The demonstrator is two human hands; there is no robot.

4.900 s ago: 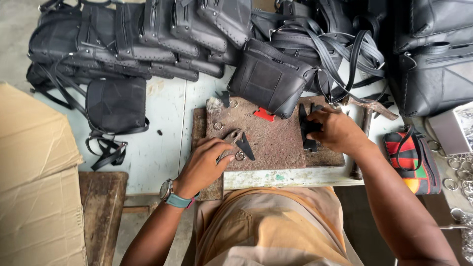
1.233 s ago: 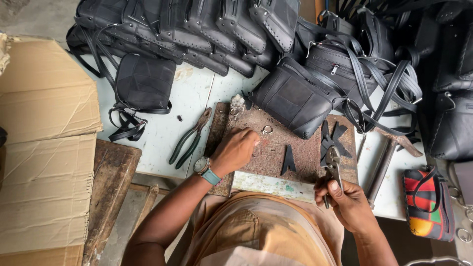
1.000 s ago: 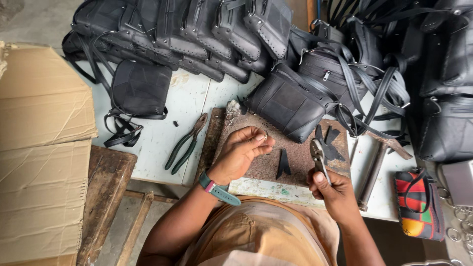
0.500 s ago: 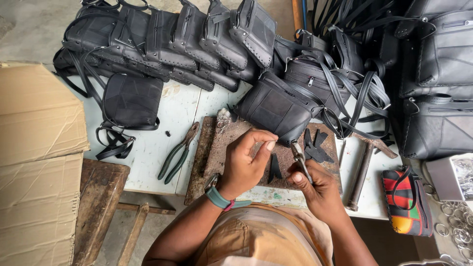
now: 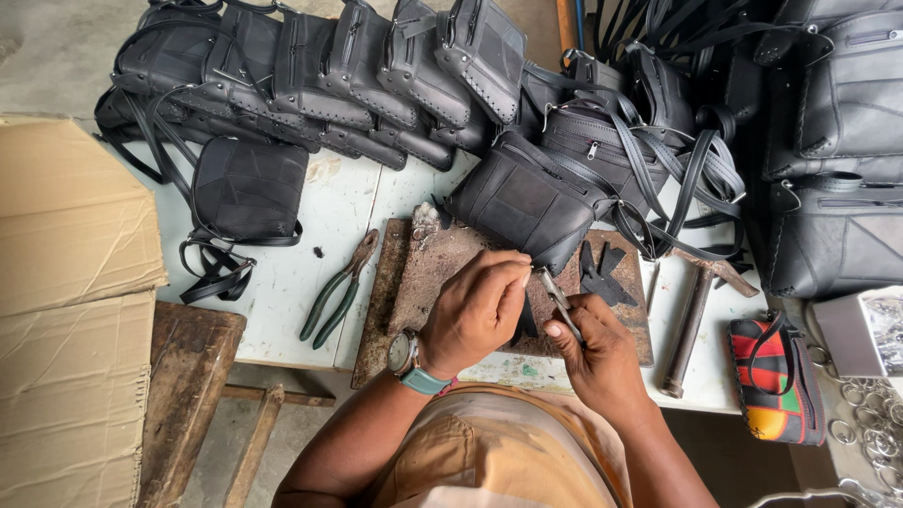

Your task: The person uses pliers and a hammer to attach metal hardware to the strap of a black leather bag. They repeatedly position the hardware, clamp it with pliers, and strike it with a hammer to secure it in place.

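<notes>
The pliers (image 5: pixel 337 293) lay unused on the table (image 5: pixel 310 207), left of the board (image 5: pixel 428 273). The left hand (image 5: pixel 475 310), fingers curled nearly closed, pinched a small part at the bag (image 5: pixel 527 202) edge; what it was could not be told. The right hand (image 5: pixel 597 353) was closed around a thin metal tool (image 5: pixel 557 296), held over the board between both hands. The tool's long axis ran diagonally, its tip pointing up-left toward the left fingertips (image 5: pixel 519 273). Judged risk: the tip sat just beside those fingertips, so a slip could have pricked them or scratched the bag. The hammer (image 5: pixel 691 310) lay right.
</notes>
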